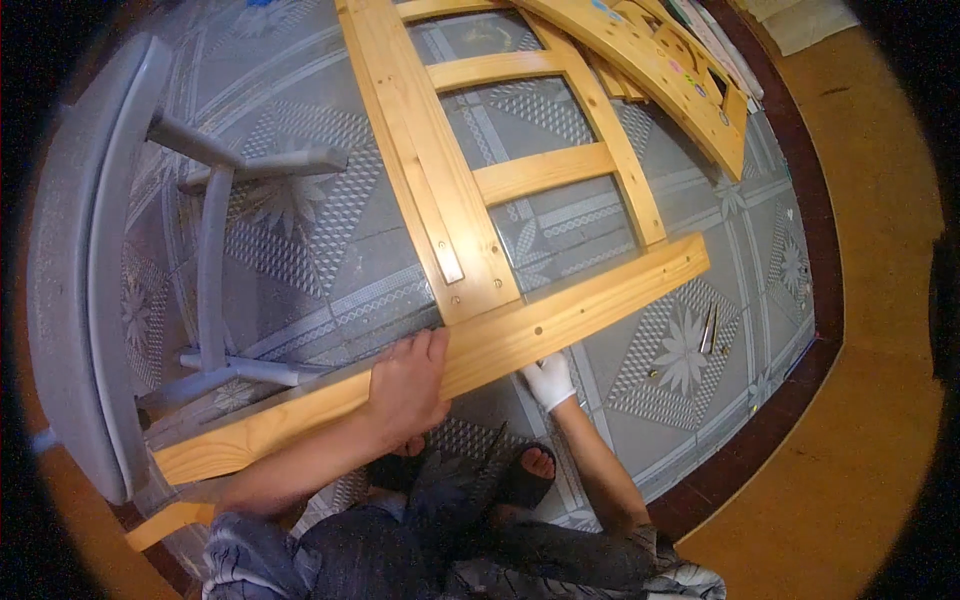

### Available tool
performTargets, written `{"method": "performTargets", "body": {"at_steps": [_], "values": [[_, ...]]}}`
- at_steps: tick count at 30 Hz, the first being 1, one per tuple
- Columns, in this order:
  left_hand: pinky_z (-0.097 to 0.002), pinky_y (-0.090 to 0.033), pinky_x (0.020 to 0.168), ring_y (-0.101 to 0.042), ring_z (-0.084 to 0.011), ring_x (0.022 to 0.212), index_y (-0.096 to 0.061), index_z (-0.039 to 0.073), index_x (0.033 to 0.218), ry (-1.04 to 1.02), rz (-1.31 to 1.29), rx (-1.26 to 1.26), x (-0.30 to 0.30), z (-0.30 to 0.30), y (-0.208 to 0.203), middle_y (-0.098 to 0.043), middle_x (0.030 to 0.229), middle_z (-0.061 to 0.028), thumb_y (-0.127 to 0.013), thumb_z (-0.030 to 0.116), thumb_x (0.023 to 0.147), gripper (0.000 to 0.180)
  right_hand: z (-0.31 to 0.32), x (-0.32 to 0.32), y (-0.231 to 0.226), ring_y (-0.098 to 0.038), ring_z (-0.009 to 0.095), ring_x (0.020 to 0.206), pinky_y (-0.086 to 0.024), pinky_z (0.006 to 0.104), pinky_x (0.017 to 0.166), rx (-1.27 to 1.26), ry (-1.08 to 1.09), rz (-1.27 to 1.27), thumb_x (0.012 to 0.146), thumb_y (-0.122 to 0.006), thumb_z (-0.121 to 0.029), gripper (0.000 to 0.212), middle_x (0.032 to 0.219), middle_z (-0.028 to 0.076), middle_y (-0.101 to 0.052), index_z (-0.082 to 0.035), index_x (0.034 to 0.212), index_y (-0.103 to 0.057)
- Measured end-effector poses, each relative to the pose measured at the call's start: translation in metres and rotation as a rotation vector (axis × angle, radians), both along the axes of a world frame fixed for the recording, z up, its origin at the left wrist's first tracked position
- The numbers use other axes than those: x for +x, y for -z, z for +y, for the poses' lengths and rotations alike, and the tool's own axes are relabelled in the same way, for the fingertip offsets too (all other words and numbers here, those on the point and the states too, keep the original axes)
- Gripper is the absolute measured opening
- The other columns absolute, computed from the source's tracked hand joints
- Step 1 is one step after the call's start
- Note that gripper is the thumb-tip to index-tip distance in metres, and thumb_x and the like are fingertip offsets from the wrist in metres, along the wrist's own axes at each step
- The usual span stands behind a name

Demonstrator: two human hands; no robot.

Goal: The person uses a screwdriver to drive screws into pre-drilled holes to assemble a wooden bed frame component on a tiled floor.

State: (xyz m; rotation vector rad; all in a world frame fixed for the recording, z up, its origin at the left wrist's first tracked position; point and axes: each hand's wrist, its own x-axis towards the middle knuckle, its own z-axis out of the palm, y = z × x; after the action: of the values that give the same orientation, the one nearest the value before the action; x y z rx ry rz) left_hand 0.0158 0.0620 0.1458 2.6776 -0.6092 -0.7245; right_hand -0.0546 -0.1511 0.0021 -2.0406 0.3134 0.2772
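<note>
A long pale wooden post (530, 335) lies crosswise in front of me, with a few holes along its face. My left hand (410, 380) is bare and closed over the post, its fingers wrapped across the upper edge. Below the same post, my right hand (551, 382) wears a white glove. Its fingers are drawn together against the post's near edge, and their tips are partly hidden, so what they hold cannot be made out. Beyond the post, a ladder-like wooden frame (545, 173) with several crosspieces meets it end-on.
A grey chair (85, 270) lies tipped on its side at the left. More wooden panels (670, 85) are stacked at the far right. Slim metal tools (709, 328) and a small brass-coloured piece (654, 373) rest on the patterned grey mat (640, 400).
</note>
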Motion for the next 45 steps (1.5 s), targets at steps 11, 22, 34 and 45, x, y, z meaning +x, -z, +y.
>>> {"method": "performTargets", "body": {"at_steps": [11,22,34,45], "values": [[-0.0387,-0.042,0.081,-0.046,-0.0324,0.098,-0.033,-0.006,0.116,0.149,0.086,0.105,-0.020,-0.005,0.019,-0.044,0.109,-0.0187,-0.065,0.019,0.058,0.070,0.001,-0.017,0.007,-0.056,0.033,0.088,-0.044,0.0373,0.076,-0.243,0.068,-0.133,0.070,-0.059,-0.018,0.029,0.093,0.017,-0.059,-0.003,0.095,-0.059],[-0.0396,-0.038,0.085,-0.045,-0.0341,0.097,-0.031,-0.002,0.119,0.029,0.091,-0.086,-0.012,-0.005,0.026,-0.043,0.110,-0.0197,-0.069,0.016,0.057,0.075,-0.009,-0.017,0.005,-0.057,0.033,0.086,-0.044,0.0370,0.075,-0.057,0.082,-0.049,0.069,-0.060,-0.014,0.026,0.088,0.018,-0.060,-0.002,0.092,-0.059],[-0.0412,-0.040,0.080,-0.046,-0.0323,0.097,-0.030,0.000,0.118,0.089,0.213,-0.041,-0.024,0.002,0.036,-0.043,0.105,-0.0177,-0.070,0.017,0.055,0.076,-0.003,-0.045,-0.001,-0.057,0.034,0.083,-0.044,0.0389,0.074,-0.166,-0.022,-0.085,0.068,-0.058,-0.015,0.022,0.087,0.017,-0.060,-0.004,0.087,-0.062],[-0.0423,-0.042,0.072,-0.049,-0.0348,0.089,-0.031,0.002,0.116,0.071,0.190,-0.091,-0.023,0.002,0.031,-0.043,0.102,-0.0171,-0.071,0.017,0.054,0.075,0.000,-0.037,-0.011,-0.056,0.033,0.082,-0.044,0.0391,0.074,-0.159,-0.031,-0.119,0.069,-0.056,-0.012,0.019,0.084,0.018,-0.060,-0.004,0.085,-0.062]]}}
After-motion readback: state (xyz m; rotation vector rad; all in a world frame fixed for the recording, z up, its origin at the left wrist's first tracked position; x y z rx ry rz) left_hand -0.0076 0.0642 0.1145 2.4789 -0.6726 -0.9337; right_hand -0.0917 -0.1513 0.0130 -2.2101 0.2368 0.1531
